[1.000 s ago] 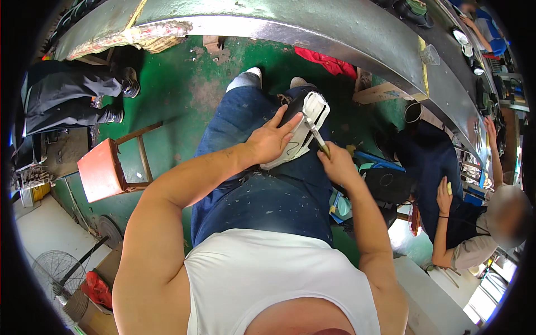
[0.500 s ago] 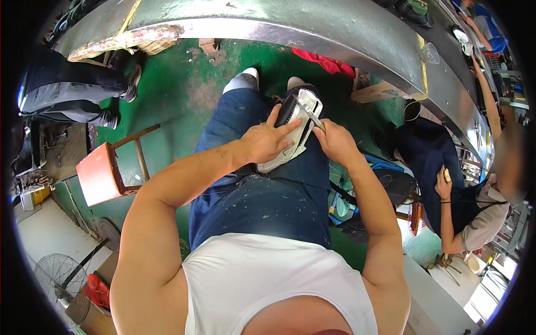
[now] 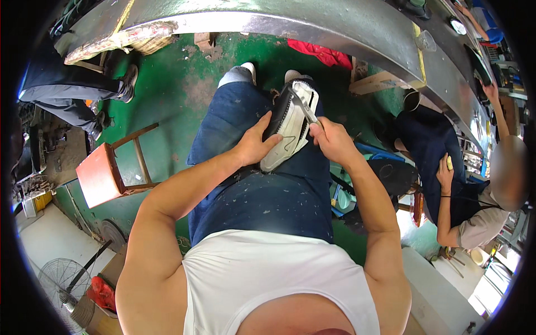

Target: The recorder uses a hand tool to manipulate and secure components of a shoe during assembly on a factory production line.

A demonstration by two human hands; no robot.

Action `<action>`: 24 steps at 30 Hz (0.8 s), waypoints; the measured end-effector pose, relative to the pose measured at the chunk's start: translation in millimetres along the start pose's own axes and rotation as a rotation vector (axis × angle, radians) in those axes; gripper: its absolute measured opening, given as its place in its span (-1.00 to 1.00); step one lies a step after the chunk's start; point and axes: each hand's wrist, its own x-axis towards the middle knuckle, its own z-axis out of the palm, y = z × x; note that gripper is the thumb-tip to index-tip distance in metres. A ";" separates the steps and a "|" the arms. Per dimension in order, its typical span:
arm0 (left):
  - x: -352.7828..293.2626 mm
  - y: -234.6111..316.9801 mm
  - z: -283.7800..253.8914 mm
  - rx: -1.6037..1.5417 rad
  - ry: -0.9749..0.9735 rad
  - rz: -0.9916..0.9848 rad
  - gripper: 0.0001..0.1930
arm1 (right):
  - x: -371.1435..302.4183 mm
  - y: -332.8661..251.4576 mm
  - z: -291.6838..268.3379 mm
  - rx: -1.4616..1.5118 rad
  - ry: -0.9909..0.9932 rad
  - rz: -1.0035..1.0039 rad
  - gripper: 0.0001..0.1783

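Across the speckled blue denim trousers [image 3: 259, 204], a shoe [image 3: 291, 124] lies sole-up on the lap, its off-white, board-like underside edged by a smooth black upper. With thumb on the pale face and fingers against the dark side, the left hand [image 3: 252, 146] grasps it; the right hand [image 3: 334, 143] is clenched around a slim grey metal tool [image 3: 304, 106] laid over the underside. Beyond curves a dull, metal-topped table [image 3: 312, 22], crumpled red cloth [image 3: 324, 54] beneath.
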 end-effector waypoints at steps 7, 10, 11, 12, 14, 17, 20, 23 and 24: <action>-6.2 18.8 -20.0 0.036 -0.195 0.009 0.08 | -34.1 26.4 26.8 -0.033 0.053 -0.062 -0.57; -4.7 46.8 -42.8 0.275 -0.269 0.024 0.11 | -51.6 51.4 49.6 0.302 0.235 -0.010 -0.60; -5.5 64.3 -53.6 0.466 -0.292 0.046 0.09 | -58.0 62.2 60.2 0.352 0.317 -0.005 -0.66; -9.2 73.8 -63.4 0.531 -0.210 0.149 0.03 | -62.8 67.0 65.9 0.351 0.323 -0.005 -0.66; -14.1 93.9 -89.5 0.550 -0.038 0.472 -0.02 | -69.0 67.3 76.7 0.589 0.424 0.040 -0.67; -14.6 154.9 -109.4 0.417 0.019 0.641 -0.04 | -65.8 67.5 84.2 0.642 0.520 0.022 -0.69; -1.3 187.4 -109.6 0.086 -0.098 0.583 -0.11 | -67.0 69.4 77.5 0.583 0.494 0.009 -0.68; 48.6 174.2 -94.2 0.153 -0.042 0.619 -0.43 | -70.2 60.2 62.6 0.480 0.395 0.049 -0.67; 64.0 173.8 -89.7 0.166 -0.130 0.358 -0.42 | -72.6 55.5 56.4 0.460 0.365 0.090 -0.68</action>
